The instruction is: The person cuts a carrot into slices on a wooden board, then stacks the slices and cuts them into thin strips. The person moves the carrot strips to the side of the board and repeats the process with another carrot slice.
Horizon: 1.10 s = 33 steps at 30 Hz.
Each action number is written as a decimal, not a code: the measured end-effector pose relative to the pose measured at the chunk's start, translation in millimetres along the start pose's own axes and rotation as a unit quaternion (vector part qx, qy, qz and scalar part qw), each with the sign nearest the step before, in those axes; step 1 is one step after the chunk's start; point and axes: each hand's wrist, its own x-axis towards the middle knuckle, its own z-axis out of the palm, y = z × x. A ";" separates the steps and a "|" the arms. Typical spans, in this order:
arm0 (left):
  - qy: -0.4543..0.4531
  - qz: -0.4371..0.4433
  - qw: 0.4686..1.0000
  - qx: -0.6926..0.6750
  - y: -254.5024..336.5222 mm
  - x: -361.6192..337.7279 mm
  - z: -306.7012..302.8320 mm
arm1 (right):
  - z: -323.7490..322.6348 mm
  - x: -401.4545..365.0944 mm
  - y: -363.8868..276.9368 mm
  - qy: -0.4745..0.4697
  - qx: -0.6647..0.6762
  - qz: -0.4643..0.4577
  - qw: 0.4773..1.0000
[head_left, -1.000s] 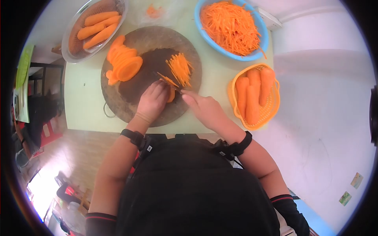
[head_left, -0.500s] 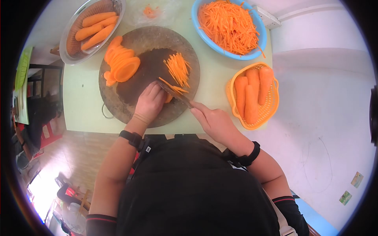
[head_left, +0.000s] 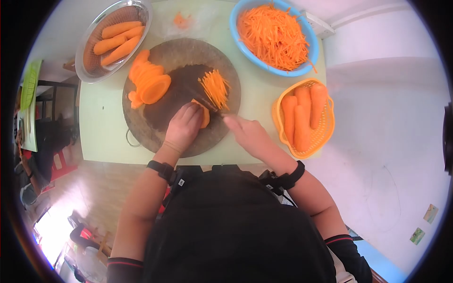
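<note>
My left hand [head_left: 184, 125] presses with bent fingers on a small stack of carrot slices [head_left: 205, 116] near the middle of a round, dark chopping board [head_left: 188, 49]. In my right hand [head_left: 248, 134] is the handle of a knife [head_left: 207, 103]; its dark blade lies against the right side of the stack. Just beyond the blade sits a pile of thin carrot strips [head_left: 215, 89]. A row of overlapping oval carrot slices [head_left: 150, 81] rests on the board's left side.
A blue basin [head_left: 233, 35] heaped with shredded carrot stands at the back right. Whole carrots lie in a yellow basket [head_left: 325, 129] on the right and in a metal colander [head_left: 84, 61] at the back left. A clear plastic bag [head_left: 165, 21] lies behind the board.
The knife has moved from slanting over the stack's far end to its right side, the freshly cut strips have joined the pile, and my camera view has shifted slightly.
</note>
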 end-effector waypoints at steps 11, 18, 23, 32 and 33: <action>0.008 0.017 1.000 0.004 -0.5 -2.5 0.2 | -18.7 -31.7 -16.6 -0.068 -0.094 0.004 0.993; 0.001 0.015 1.000 -0.009 0.6 -0.6 -1.7 | -16.0 -36.8 -13.2 -0.056 -0.129 -0.008 0.990; -0.001 0.013 1.000 -0.010 1.0 -0.4 -2.9 | -14.3 -33.7 -18.5 -0.057 -0.132 0.003 0.990; 0.003 0.018 1.000 -0.005 -0.6 -0.8 -1.6 | 1.3 2.3 -8.3 -0.018 -0.045 -0.014 0.999; 0.012 0.023 1.000 -0.005 -0.1 1.8 -1.8 | -4.1 1.8 -6.6 -0.035 0.025 0.025 0.999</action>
